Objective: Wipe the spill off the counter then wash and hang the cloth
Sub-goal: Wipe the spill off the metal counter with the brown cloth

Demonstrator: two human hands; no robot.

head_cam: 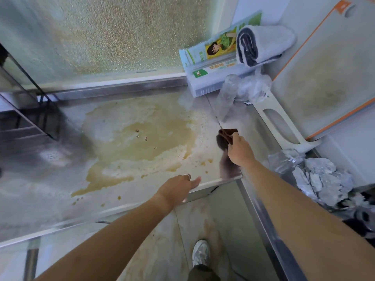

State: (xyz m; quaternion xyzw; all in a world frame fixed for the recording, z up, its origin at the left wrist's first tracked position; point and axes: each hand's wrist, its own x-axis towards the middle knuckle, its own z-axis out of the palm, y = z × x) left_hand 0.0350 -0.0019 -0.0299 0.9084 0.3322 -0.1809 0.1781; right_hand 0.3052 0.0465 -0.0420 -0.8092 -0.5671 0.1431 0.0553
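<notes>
A wide yellowish-brown spill [140,142] covers the middle of the steel counter [40,191], with small crumbs in it and drops near the front edge. My right hand [239,151] grips a dark brown cloth [224,137] at the spill's right edge, pressed down on the counter. My left hand [179,186] rests on the counter's front edge, thumb along the rim and a ring on one finger; its fingers curl over the edge.
A green and white box [205,65] with a rolled grey towel [261,43] stands at the back right. Crumpled clear plastic [243,90], a white cutting board [324,67] and crumpled foil [318,179] crowd the right side. A black rack [30,110] stands left. A frosted window runs behind.
</notes>
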